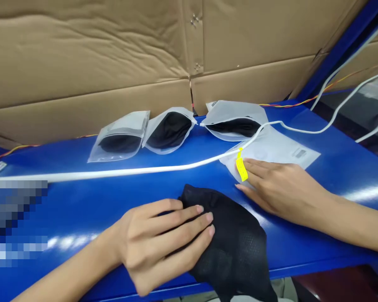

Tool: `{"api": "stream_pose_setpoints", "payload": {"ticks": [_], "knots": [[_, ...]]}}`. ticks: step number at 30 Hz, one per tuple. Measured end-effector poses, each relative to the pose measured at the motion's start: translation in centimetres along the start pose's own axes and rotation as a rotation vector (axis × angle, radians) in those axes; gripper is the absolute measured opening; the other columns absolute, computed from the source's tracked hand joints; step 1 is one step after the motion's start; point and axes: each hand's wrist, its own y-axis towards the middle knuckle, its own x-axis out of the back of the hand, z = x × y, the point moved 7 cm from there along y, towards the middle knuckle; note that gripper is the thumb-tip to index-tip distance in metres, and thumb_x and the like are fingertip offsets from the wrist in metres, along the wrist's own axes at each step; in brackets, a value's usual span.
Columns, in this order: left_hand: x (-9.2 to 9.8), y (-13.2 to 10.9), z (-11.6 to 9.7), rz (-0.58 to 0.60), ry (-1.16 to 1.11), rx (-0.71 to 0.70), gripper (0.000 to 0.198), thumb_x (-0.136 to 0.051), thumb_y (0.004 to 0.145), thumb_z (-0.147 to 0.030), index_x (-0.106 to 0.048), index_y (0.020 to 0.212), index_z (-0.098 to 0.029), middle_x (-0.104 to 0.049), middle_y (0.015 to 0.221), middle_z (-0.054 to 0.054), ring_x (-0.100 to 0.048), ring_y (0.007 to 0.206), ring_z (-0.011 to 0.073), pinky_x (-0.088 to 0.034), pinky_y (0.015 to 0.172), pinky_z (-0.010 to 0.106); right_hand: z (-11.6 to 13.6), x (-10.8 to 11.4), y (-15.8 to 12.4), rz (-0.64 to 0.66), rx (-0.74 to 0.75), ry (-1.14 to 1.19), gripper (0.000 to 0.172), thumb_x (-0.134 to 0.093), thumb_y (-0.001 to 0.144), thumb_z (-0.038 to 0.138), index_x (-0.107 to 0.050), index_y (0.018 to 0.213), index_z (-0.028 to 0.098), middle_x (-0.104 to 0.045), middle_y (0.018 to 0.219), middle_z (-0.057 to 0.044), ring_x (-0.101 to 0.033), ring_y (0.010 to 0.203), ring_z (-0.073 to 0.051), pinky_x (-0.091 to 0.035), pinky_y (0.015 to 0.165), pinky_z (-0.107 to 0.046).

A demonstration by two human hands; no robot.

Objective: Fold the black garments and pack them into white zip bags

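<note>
My left hand (159,241) lies flat with fingers stretched out on a folded black mesh garment (236,247) at the blue table's front edge. My right hand (282,188) rests palm down, fingers extended, on the near corner of a flat empty translucent bag (282,151). A yellow tag (242,167) on a white cable (145,170) lies just by the right fingertips. Part of the garment hangs over the table edge.
Three translucent bags with black garments inside (121,138) (170,130) (234,121) lie in a row at the back of the blue table (82,205). Cardboard walls (113,63) stand behind. More white cables (349,96) run at the right.
</note>
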Motion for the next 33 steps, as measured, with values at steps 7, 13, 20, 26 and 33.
{"api": "stream_pose_setpoints", "payload": {"ticks": [7, 13, 20, 26, 33], "knots": [[0.1, -0.2, -0.1, -0.009, -0.029, 0.004, 0.030, -0.058, 0.099, -0.011, -0.083, 0.108, -0.024, -0.080, 0.130, 0.004, -0.072, 0.128, 0.0205, -0.068, 0.091, 0.027, 1.7, -0.3, 0.1, 0.136, 0.171, 0.657, 0.050, -0.037, 0.114, 0.026, -0.049, 0.161, 0.014, -0.048, 0.166, -0.016, -0.045, 0.155, -0.026, -0.047, 0.125, -0.046], [0.4, 0.7, -1.3, -0.107, -0.083, 0.032, 0.018, -0.067, 0.097, -0.018, -0.083, 0.099, -0.025, -0.083, 0.120, 0.000, -0.076, 0.117, 0.0163, -0.068, 0.082, 0.023, 0.5, -1.2, 0.7, 0.336, 0.107, 0.966, 0.056, -0.037, 0.115, 0.044, -0.039, 0.167, 0.024, -0.033, 0.175, -0.007, -0.025, 0.164, -0.026, -0.025, 0.135, -0.053], [0.0, 2.1, -1.1, -0.013, 0.026, 0.212, 0.032, -0.046, 0.105, -0.014, -0.076, 0.116, -0.008, -0.083, 0.110, 0.014, -0.077, 0.099, 0.0243, -0.060, 0.074, 0.036, 1.4, 2.6, 1.0, -0.025, 0.398, 1.111, 0.082, -0.052, 0.101, 0.075, -0.054, 0.157, 0.014, -0.059, 0.156, -0.021, -0.057, 0.146, -0.033, -0.043, 0.124, -0.050], [-0.2, 1.1, 1.6, -0.015, -0.285, 0.370, 0.050, -0.043, 0.111, -0.053, -0.070, 0.121, -0.013, -0.081, 0.106, 0.014, -0.076, 0.089, 0.0239, -0.061, 0.076, 0.037, 4.3, 4.1, -0.6, -0.309, 0.596, 0.468, 0.053, -0.060, 0.106, 0.049, -0.065, 0.139, 0.008, -0.075, 0.130, -0.021, -0.069, 0.127, -0.029, -0.061, 0.106, -0.044], [-4.6, -1.5, 5.1, 0.340, -0.564, 0.512, 0.085, -0.014, 0.106, -0.076, -0.036, 0.168, -0.022, -0.043, 0.171, 0.015, -0.031, 0.163, 0.0363, -0.028, 0.131, 0.062, 5.0, 5.3, -1.2, -0.479, 0.598, 0.342, 0.011, -0.077, 0.094, 0.025, -0.079, 0.102, 0.019, -0.083, 0.111, -0.009, -0.078, 0.111, -0.024, -0.064, 0.107, -0.042]]}}
